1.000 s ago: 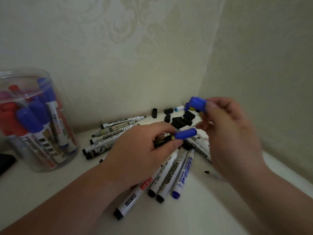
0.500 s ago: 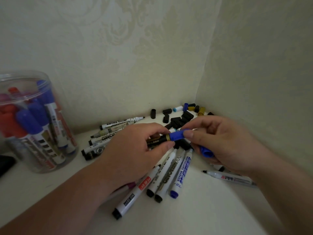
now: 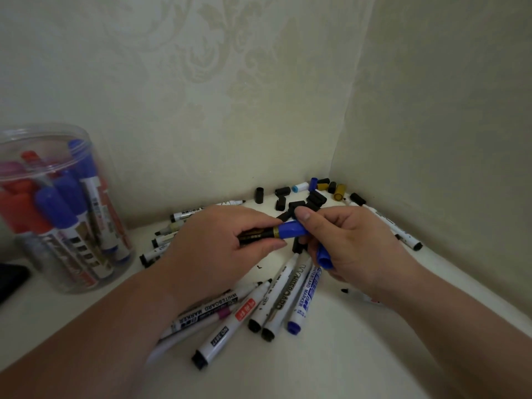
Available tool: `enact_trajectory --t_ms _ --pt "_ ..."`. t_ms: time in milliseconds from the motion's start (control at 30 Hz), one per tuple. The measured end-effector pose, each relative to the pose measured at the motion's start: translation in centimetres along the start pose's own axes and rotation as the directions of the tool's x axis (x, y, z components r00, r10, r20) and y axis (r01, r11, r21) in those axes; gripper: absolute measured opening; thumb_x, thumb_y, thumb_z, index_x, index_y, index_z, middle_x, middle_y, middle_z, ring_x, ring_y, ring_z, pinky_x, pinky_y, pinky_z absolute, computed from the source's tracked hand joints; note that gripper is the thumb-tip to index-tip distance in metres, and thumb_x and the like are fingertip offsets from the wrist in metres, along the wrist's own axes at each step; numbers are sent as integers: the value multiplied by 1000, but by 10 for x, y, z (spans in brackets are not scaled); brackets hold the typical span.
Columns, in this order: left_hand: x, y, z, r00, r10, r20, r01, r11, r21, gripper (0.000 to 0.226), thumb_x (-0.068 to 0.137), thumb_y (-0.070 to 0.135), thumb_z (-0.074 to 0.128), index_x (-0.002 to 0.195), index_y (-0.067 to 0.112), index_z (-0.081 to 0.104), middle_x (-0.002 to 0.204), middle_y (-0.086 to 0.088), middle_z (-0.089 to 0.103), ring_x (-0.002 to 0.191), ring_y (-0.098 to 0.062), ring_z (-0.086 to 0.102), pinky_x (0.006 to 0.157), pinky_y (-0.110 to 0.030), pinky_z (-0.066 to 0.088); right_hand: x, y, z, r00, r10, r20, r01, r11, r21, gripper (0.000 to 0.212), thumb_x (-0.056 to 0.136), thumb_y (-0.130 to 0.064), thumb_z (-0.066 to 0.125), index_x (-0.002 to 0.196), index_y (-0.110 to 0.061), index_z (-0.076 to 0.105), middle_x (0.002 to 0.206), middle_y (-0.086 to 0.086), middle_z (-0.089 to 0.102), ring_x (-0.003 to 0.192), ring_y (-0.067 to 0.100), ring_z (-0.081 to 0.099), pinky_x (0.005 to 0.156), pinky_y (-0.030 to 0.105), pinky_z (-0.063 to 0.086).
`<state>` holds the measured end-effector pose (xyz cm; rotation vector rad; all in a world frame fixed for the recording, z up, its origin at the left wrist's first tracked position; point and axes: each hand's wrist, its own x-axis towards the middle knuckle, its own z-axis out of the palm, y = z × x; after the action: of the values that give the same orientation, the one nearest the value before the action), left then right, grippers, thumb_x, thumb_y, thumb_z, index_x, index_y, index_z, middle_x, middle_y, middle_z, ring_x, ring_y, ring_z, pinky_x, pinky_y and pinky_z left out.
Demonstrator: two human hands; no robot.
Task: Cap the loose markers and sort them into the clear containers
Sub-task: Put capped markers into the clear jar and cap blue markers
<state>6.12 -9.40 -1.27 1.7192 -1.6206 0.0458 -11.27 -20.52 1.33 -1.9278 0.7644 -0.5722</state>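
A black marker (image 3: 255,234) is pinched between the thumb and curled fingers of the left hand (image 3: 213,249) and held level above the loose markers (image 3: 276,298). Its blue cap (image 3: 290,228) is pinched by the right hand (image 3: 357,249), where a second blue cap (image 3: 324,257) is tucked. The clear container (image 3: 57,214) is seen far left.

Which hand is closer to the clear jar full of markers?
Left. The left hand, holding a black marker, lies to the right of the clear jar; the right hand, pinching the marker's blue cap, is farther right, beyond the left hand.

The left hand (image 3: 213,249) and right hand (image 3: 354,246) are bare — forearms bare too, fingernails short.
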Motion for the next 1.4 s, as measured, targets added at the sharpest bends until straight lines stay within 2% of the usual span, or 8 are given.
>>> enact_trajectory --t_ms 200,400,533,667,867,1067,1233,1400 --pt "5 0 -1 999 -44 -22 41 994 -97 21 87 40 74 108 37 75 86 18 72 83 -4 67 72 -37 55 2 7 6 998 -59 -19 61 982 181 33 82 -48 63 93 -20 75 60 0 63 44 4 45 45 15 35" --pt "4 -5 -6 979 -189 -80 164 955 -248 27 98 46 56 114 32 73 92 15 74 86 -3 67 71 -19 51 3 0 15 985 -79 -155 115 964 241 12 96 -28 61 97 -24 72 65 -1 65 52 10 49 48 21 39" --pt "8 -23 -10 903 -347 -252 306 933 -187 26 103 33 51 99 25 75 78 4 70 70 -11 61 64 -34 51 18 -27 12 956 -113 -271 189 943 273 12 95 -28 63 91 -22 73 67 -4 66 49 7 45 50 26 36" --pt "8 -33 -11 847 -464 -260 423 884 -197 24 99 31 57 78 23 66 61 6 58 58 -13 55 56 -31 46 29 -89 26 913 -275 -302 355 900 253 14 94 -27 66 84 -19 71 64 -4 62 46 6 44 44 19 37" --pt "7 -35 -14 889 -383 -250 387 921 -37 31 102 39 48 92 20 70 84 4 68 78 -13 62 76 -40 54 38 -182 71 843 -493 -216 537 797 275 21 95 -29 66 90 -10 74 62 -7 64 45 0 49 47 15 38" --pt "8 -32 -18 893 -407 -194 419 907 26 29 101 38 46 90 24 70 82 7 67 74 -10 59 73 -35 54 66 -212 114 827 -538 -159 550 834 36 22 93 -33 68 90 -12 74 73 1 73 54 3 60 53 22 53" --pt "8 -29 -17 903 -382 -196 396 918 36 36 99 30 47 63 26 46 64 7 51 62 -10 47 60 -30 37 82 -208 132 888 -408 210 459 809 -367 26 90 -41 69 89 -16 77 79 1 74 61 6 63 52 16 51" --pt "6 -34 -15 910 -351 -221 366 930 31 22 100 36 52 92 27 70 80 11 66 71 -5 58 66 -27 48 75 -201 105 877 -456 152 479 805 -349 28 89 -45 70 106 -24 74 76 -15 66 61 -2 61 51 12 45"
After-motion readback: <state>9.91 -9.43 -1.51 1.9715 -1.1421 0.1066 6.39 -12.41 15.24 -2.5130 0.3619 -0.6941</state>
